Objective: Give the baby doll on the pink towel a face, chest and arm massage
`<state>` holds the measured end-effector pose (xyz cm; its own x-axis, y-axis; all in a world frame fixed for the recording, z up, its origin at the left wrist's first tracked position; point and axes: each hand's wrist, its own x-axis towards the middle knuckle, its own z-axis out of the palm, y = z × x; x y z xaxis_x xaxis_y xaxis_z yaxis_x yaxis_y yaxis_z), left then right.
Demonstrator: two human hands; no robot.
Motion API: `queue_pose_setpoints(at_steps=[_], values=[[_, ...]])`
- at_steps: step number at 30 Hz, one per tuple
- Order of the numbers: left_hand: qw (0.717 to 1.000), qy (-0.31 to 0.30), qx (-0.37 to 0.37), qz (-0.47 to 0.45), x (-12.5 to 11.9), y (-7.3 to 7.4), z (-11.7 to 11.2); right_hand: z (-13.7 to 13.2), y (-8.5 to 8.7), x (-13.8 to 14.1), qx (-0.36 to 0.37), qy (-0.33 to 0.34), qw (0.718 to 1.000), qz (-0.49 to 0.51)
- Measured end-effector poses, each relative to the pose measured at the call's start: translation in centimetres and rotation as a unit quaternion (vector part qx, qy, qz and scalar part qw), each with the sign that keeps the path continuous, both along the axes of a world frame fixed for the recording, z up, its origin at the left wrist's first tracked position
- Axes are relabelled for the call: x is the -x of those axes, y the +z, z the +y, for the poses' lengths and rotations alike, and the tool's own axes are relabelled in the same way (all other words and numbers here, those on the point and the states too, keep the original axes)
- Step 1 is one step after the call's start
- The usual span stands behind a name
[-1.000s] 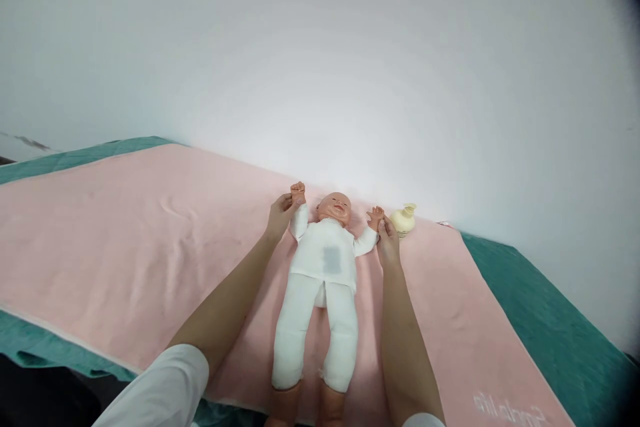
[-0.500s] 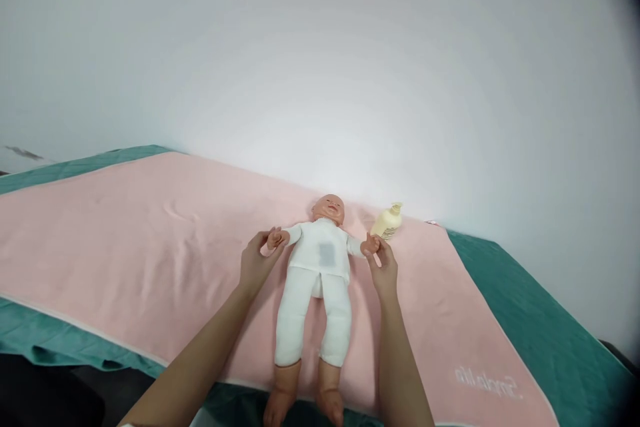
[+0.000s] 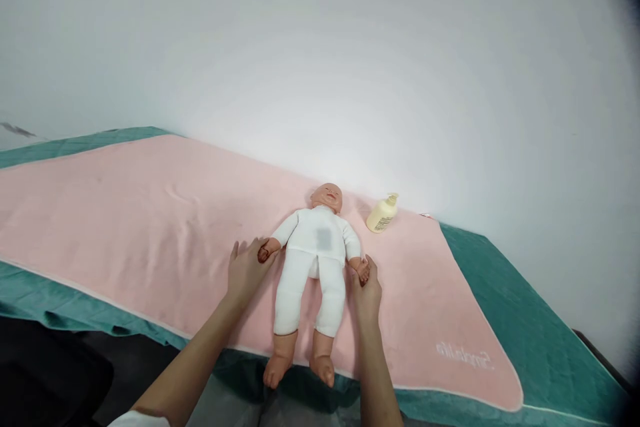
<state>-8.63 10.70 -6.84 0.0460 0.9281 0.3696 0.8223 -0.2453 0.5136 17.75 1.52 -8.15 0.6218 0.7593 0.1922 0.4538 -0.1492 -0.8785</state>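
A baby doll (image 3: pixel 320 240) in a white cloth suit lies on its back, head toward the wall and bare feet toward me. My left hand (image 3: pixel 247 272) is closed on the doll's hand at the left of the view, some of its fingers raised. At the right of the view, my right hand (image 3: pixel 369 290) pinches the doll's other hand between thumb and fingers. Both doll arms slant down and outward beside its body. A grey patch shows on the doll's chest. To the right of its head stands a pale yellow pump bottle (image 3: pixel 382 214).
Beneath the doll spreads a pink blanket (image 3: pixel 150 213) with white lettering near its right corner. It lies over a green cover (image 3: pixel 520 293), which shows along the edges. A white wall (image 3: pixel 350 80) rises directly behind. The doll's feet reach the blanket's near edge.
Both my hands have drawn the doll's hands down toward its hips, so its arms now slope lower. The head view has shifted slightly downward. The bottle still stands by the wall.
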Motion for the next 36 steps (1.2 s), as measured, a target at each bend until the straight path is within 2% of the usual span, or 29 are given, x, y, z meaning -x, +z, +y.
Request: queue_pose_setpoints(at_steps=[4,9,13,15,17,22,25,27,29,32,36], values=[[0.999,-0.028,0.016,0.035,0.0,0.1,-0.5,0.1,0.4,0.1,0.004,0.010,1.000,-0.015],[1.000,-0.015,0.014,-0.008,0.0,0.4,-0.6,0.2,0.5,0.1,0.009,0.008,1.000,0.007],[0.993,0.002,0.022,-0.118,0.3,0.7,0.0,0.5,0.4,-0.6,-0.043,0.000,0.998,0.053],[0.978,0.024,0.038,-0.206,0.5,0.8,0.5,1.0,0.5,-1.3,-0.087,-0.010,0.992,0.088],[0.951,0.036,0.044,-0.304,0.5,1.1,1.3,1.9,0.6,-2.1,-0.129,-0.022,0.983,0.128],[0.843,-0.017,0.001,-0.538,-0.8,2.2,4.7,4.9,1.9,-3.7,-0.231,-0.014,0.955,0.188],[0.804,-0.024,-0.001,-0.595,-2.1,3.1,7.7,7.3,3.4,-4.5,-0.267,0.038,0.938,0.219],[0.781,-0.045,-0.009,-0.623,-3.1,3.5,9.8,9.1,4.5,-4.9,-0.260,0.088,0.932,0.235],[0.758,-0.059,-0.015,-0.649,-4.0,3.8,11.9,10.9,5.4,-5.2,-0.240,0.117,0.939,0.215],[0.745,-0.069,0.005,-0.664,-5.4,3.9,14.5,13.5,6.1,-5.5,-0.211,0.124,0.956,0.159],[0.770,-0.050,0.057,-0.634,-7.1,3.9,17.0,16.5,6.6,-5.9,-0.188,0.124,0.965,0.133]])
